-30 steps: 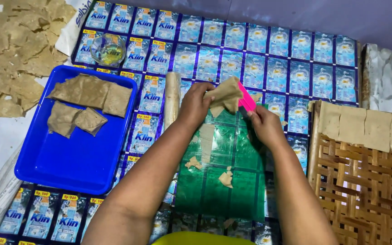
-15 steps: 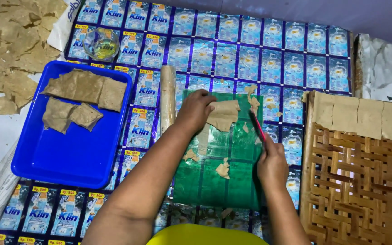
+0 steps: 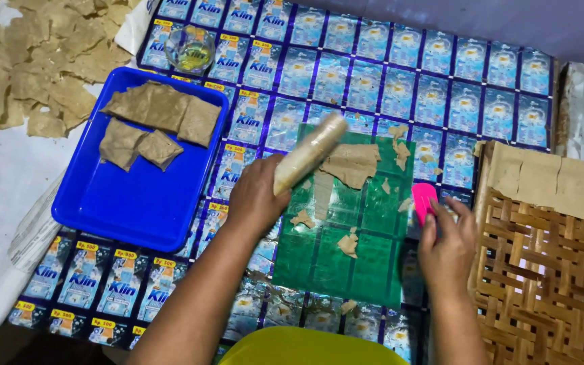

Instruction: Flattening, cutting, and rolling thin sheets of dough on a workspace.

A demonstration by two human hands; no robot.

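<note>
Head view: rolling pin point(image 3: 309, 152) lifted over green sheet point(image 3: 346, 223), pink scraper point(image 3: 424, 201) at its right edge.

Blue tray point(image 3: 140, 203) of cut brown pieces point(image 3: 160, 122) at far left. Left hand point(image 3: 257, 199) curled round the pin's near end, tilted above torn brown dough point(image 3: 353, 164) on the sheet's top. Best lowered flat and pressed evenly so scraps merge without sticking. Right hand point(image 3: 449, 247) pinching the scraper, blade up. Versus half a second back: pin raised off the mat beside the sheet, left hand off the dough, scraper shifted right. Woven rack point(image 3: 549, 270) rightmost.
</note>
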